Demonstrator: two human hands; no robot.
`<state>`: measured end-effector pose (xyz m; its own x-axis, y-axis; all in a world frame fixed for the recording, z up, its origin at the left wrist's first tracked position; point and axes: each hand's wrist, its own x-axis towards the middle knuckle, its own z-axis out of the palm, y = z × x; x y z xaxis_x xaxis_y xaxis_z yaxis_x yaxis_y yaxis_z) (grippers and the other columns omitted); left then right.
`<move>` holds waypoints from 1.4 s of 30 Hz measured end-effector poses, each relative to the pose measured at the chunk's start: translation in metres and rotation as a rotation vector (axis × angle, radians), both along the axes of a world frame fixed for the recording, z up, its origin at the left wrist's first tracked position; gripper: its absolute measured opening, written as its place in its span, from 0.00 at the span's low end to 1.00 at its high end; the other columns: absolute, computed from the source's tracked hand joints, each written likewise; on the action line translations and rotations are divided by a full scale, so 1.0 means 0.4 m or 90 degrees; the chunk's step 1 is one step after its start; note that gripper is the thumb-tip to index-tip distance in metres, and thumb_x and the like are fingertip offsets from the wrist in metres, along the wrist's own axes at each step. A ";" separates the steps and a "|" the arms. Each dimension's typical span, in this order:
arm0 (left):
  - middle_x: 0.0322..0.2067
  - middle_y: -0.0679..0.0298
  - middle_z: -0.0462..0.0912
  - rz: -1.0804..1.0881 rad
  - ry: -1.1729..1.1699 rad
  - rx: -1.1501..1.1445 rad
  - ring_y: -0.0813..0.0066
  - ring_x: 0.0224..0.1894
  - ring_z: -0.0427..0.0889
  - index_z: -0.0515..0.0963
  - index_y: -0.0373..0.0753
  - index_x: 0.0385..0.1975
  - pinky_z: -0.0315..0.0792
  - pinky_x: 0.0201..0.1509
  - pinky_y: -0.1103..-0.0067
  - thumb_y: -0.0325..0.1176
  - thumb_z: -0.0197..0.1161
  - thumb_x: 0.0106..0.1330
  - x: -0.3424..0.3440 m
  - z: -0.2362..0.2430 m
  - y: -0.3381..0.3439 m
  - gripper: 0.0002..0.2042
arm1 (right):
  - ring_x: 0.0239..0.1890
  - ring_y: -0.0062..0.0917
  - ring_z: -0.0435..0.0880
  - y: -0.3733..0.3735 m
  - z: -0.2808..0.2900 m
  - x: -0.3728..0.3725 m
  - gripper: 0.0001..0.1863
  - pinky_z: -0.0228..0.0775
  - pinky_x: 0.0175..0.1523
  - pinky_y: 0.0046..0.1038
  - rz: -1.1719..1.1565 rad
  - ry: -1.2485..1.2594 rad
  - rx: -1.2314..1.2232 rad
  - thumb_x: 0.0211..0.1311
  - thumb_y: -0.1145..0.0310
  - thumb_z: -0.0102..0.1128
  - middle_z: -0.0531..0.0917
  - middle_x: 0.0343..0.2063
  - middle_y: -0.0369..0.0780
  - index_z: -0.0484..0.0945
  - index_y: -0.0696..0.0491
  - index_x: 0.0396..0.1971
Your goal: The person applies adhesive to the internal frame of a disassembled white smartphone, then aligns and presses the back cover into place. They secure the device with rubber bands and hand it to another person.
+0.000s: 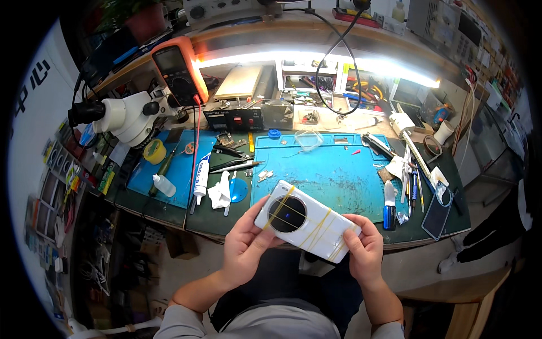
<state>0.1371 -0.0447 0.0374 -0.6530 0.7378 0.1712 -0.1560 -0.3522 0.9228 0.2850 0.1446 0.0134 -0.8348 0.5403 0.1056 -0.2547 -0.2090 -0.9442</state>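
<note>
A white smartphone (316, 227) is held in front of me, its back facing up and tilted down toward the right. Yellow rubber bands (319, 226) wrap around it in several places. A large round black camera module (287, 214) fills much of its left end. My left hand (247, 242) grips that end, thumb on the back near the camera. At the opposite end, my right hand (365, 248) closes on the edge, thumb on top and fingers beneath. The phone is above the near edge of a blue work mat (316, 181); its screen side is hidden.
On the left stand a white microscope (127, 116), an orange multimeter (179, 70), a white glue tube (201, 178) and a dropper bottle (164, 185). Tweezers and tissue (219, 192) lie nearby. To the right are a blue-and-white bottle (389, 206), screwdrivers (414, 189) and a dark phone-shaped panel (436, 217). Someone's legs (491, 226) show beyond.
</note>
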 end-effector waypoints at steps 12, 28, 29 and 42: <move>0.57 0.55 0.75 -0.224 -0.054 -0.174 0.71 0.57 0.77 0.57 0.30 0.69 0.76 0.59 0.74 0.26 0.52 0.74 -0.027 0.040 0.002 0.25 | 0.29 0.13 0.82 0.015 0.076 -0.018 0.14 0.73 0.33 0.20 0.166 -0.171 0.206 0.69 0.67 0.59 0.86 0.27 0.38 0.81 0.62 0.46; 0.47 0.53 0.84 -0.166 0.093 -0.053 0.73 0.50 0.81 0.77 0.27 0.52 0.75 0.56 0.78 0.27 0.55 0.74 -0.042 0.060 0.027 0.12 | 0.18 0.28 0.80 -0.020 0.175 -0.019 0.08 0.69 0.23 0.28 -0.010 -0.040 0.813 0.58 0.68 0.66 0.79 0.17 0.35 0.81 0.53 0.35; 0.47 0.53 0.84 -0.144 0.092 -0.046 0.72 0.50 0.81 0.77 0.27 0.51 0.75 0.56 0.78 0.28 0.55 0.74 -0.040 0.058 0.024 0.13 | 0.19 0.27 0.80 -0.020 0.179 -0.021 0.08 0.70 0.24 0.28 -0.010 -0.039 0.815 0.58 0.67 0.67 0.80 0.18 0.35 0.82 0.53 0.35; 0.47 0.53 0.81 -0.008 0.141 0.074 0.67 0.50 0.80 0.75 0.31 0.48 0.71 0.61 0.70 0.34 0.53 0.76 -0.025 0.007 0.023 0.12 | 0.26 0.25 0.84 -0.004 0.168 -0.006 0.12 0.72 0.29 0.24 -0.126 0.053 0.895 0.53 0.67 0.72 0.85 0.26 0.36 0.82 0.53 0.36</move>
<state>0.1270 -0.0353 0.0403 -0.5806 0.7125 0.3940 0.0407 -0.4579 0.8881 0.2827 0.1430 0.0807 -0.7239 0.0508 0.6880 -0.2332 0.9205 -0.3134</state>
